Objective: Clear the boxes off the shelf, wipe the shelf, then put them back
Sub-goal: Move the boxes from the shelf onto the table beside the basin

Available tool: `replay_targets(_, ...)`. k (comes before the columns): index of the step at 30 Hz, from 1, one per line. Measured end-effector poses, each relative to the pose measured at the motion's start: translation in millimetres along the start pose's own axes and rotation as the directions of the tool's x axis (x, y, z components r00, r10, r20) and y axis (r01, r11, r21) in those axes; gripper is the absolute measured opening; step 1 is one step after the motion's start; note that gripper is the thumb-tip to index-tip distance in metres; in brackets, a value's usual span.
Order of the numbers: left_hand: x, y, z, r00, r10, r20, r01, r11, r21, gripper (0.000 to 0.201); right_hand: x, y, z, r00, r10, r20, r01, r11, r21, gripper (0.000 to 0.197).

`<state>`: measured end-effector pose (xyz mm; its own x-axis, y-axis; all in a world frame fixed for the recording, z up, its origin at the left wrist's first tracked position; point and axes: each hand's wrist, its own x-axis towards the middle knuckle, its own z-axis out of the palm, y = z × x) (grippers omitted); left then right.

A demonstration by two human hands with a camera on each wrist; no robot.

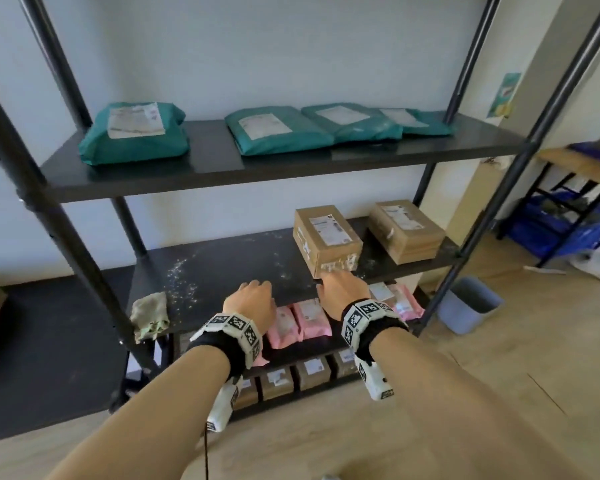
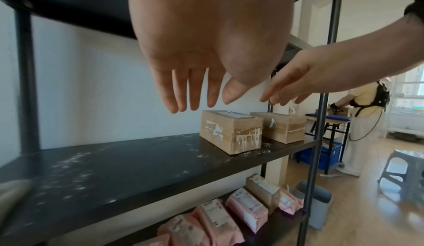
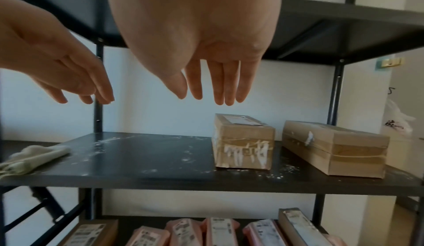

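Two taped cardboard boxes stand on the dusty black middle shelf (image 1: 222, 271): the nearer box (image 1: 326, 237) (image 2: 230, 133) (image 3: 244, 144) and a second box (image 1: 406, 230) (image 2: 278, 129) (image 3: 335, 148) to its right. My left hand (image 1: 253, 292) (image 2: 190, 104) hovers over the shelf's front edge with straight fingers, holding nothing. My right hand (image 1: 336, 282) (image 3: 206, 97) reaches just short of the nearer box, fingers straight, apart from it in the wrist views. A crumpled pale cloth (image 1: 149, 315) (image 3: 30, 157) lies at the shelf's front left corner.
Green mailer bags (image 1: 136, 133) lie on the upper shelf. Pink packets (image 1: 302, 320) and small boxes (image 1: 312, 374) fill the lower shelves. A grey bin (image 1: 468, 303) stands right of the rack. Black uprights (image 1: 59, 216) frame the shelf. A person (image 2: 364, 112) works at a far table.
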<state>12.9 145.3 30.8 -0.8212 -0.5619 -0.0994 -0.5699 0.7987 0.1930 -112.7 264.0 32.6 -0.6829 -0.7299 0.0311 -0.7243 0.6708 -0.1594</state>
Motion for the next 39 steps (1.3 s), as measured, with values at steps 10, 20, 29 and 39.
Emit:
replay_targets(10, 159.8, 82.8, 24.2, 0.982, -0.169, 0.08, 0.185, 0.943, -0.277, 0.036, 148.9, 132.2, 6.3, 0.989, 0.088, 0.116, -0.117, 0.956, 0.269, 0.032)
replay_targets(20, 227.4, 80.3, 62.3, 0.881, -0.335, 0.335, 0.456, 0.411, -0.789, 0.051, 219.1, 171.6, 34.9, 0.838, 0.11, 0.535, -0.537, 0.338, 0.773, 0.052)
replay_targets(29, 188.4, 74.6, 55.9, 0.886, -0.334, 0.321, 0.397, 0.189, -0.898, 0.051, 178.7, 158.1, 17.9, 0.849, 0.069, 0.523, -0.52, 0.281, 0.807, 0.057)
replay_targets(39, 21.4, 3.8, 42.6, 0.932, -0.288, 0.22, 0.289, 0.226, -0.93, 0.051, 25.9, 64.0, 15.7, 0.86, 0.018, 0.509, -0.503, 0.186, 0.844, 0.062)
